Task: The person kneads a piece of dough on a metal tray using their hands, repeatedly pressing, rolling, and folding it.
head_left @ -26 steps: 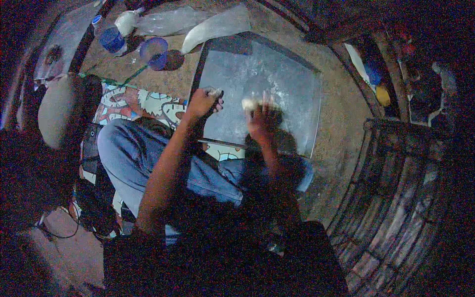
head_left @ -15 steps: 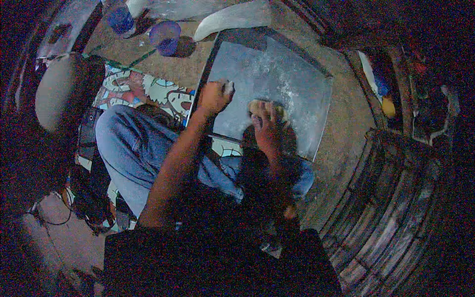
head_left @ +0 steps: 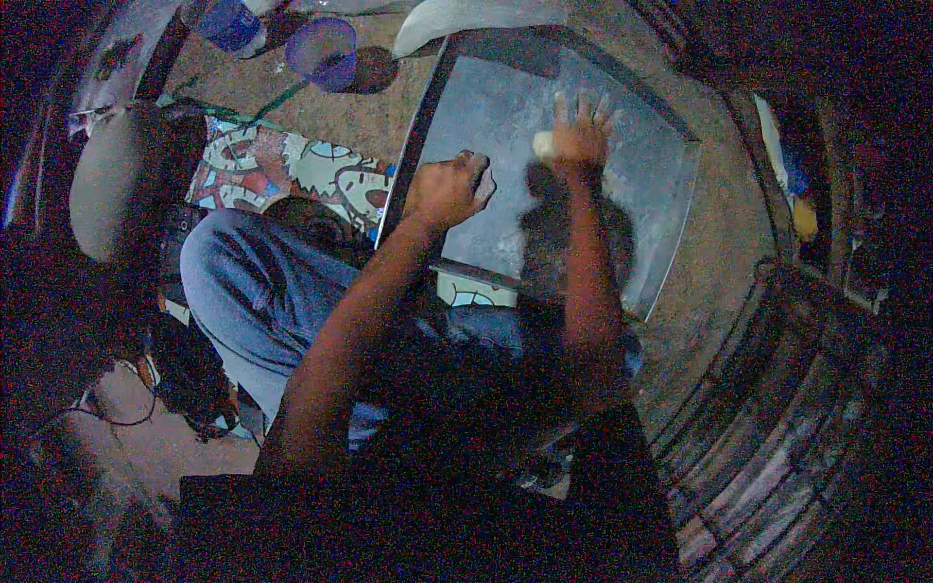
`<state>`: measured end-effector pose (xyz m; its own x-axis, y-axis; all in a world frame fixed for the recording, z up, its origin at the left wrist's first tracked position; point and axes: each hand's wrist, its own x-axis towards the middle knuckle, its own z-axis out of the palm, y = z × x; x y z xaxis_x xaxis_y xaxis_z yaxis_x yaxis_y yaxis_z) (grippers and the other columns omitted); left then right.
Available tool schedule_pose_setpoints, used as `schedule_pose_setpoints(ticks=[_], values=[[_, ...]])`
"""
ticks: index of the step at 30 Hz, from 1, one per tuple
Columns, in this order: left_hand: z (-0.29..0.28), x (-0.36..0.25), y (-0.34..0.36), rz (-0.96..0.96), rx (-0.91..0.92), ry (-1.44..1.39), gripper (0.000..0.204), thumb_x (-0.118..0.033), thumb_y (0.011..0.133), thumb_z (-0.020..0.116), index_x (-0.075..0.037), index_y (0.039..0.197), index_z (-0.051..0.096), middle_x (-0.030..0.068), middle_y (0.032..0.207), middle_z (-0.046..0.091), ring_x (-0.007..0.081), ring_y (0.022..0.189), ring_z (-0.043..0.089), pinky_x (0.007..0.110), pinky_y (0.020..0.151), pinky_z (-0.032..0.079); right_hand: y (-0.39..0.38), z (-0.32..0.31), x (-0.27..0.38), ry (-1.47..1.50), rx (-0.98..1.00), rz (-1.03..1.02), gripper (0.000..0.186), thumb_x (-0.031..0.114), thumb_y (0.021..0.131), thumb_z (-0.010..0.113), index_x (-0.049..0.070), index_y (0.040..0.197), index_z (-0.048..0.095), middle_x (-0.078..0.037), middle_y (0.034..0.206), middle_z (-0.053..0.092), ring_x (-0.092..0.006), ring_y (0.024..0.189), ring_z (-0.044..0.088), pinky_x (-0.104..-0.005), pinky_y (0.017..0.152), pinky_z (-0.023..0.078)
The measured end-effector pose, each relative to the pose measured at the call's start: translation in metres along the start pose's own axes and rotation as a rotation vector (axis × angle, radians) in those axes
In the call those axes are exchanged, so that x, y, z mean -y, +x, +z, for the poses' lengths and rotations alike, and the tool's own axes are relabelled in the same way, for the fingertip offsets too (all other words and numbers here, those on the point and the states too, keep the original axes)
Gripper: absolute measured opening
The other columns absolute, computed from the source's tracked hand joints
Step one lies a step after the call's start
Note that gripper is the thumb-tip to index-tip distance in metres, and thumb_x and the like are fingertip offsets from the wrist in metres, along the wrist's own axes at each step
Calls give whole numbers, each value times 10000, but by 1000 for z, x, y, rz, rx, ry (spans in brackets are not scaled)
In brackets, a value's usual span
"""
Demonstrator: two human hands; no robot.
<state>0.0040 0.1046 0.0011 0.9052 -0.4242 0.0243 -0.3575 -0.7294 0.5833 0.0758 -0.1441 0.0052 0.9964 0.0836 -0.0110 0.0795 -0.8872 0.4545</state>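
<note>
Grey flat board with dark edges (head_left: 486, 107): lies before the seated person, smudged with white.
Small pale rounded lump (head_left: 544, 146): on the board, partly covered by the right hand, showing at its left side.
Right hand (head_left: 580, 143): palm down over the lump, fingers extended and spread.
Left hand (head_left: 449, 190): fingers curled inward above the board's left part; cannot tell whether they grip anything.
Round purple container (head_left: 321, 53): on the brown floor (head_left: 277, 92), beyond the board's far left corner.

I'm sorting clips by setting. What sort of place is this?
Probably a dim floor-level workspace, perhaps at home: a grey board, a patterned mat and a purple tub sit low on brown ground.
</note>
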Motion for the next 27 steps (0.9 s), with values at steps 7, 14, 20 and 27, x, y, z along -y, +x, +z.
schedule_pose_setpoints(ticks=[7, 14, 20, 27], values=[[5, 0, -2, 56, -32, 86, 341, -376, 891, 614, -109, 1103, 616, 142, 1039, 679, 328, 804, 704, 453, 656, 567, 50, 44, -13, 486, -210, 330, 657, 555, 994, 408, 56, 1415, 486, -206, 1483, 448, -428, 1408, 347, -536, 1178, 232], [9, 3, 2, 32, -17, 59, 333, -376, 890, 621, -124, 1107, 621, 139, 1054, 686, 346, 786, 704, 473, 664, 563, -55, 5, 29, 343, -84, 285, 504, 461, 998, 469, 155, 1395, 525, -145, 1477, 469, -478, 1361, 378, -592, 1166, 209], [10, 3, 3, 48, -41, 91, 303, -348, 896, 621, -120, 1095, 635, 158, 988, 694, 350, 785, 703, 474, 668, 562, -160, -48, 53, 602, -66, 177, 541, 409, 973, 556, 192, 1459, 459, -170, 1566, 317, -486, 1425, 254, -656, 1158, 119], [11, 5, 3, 90, -73, 80, 297, -340, 905, 601, -113, 1096, 611, 163, 991, 680, 337, 777, 704, 459, 658, 568, -194, -69, 64, 600, -4, 214, 606, 430, 970, 557, 212, 1510, 389, -217, 1602, 203, -497, 1462, 147, -649, 1157, 121]])
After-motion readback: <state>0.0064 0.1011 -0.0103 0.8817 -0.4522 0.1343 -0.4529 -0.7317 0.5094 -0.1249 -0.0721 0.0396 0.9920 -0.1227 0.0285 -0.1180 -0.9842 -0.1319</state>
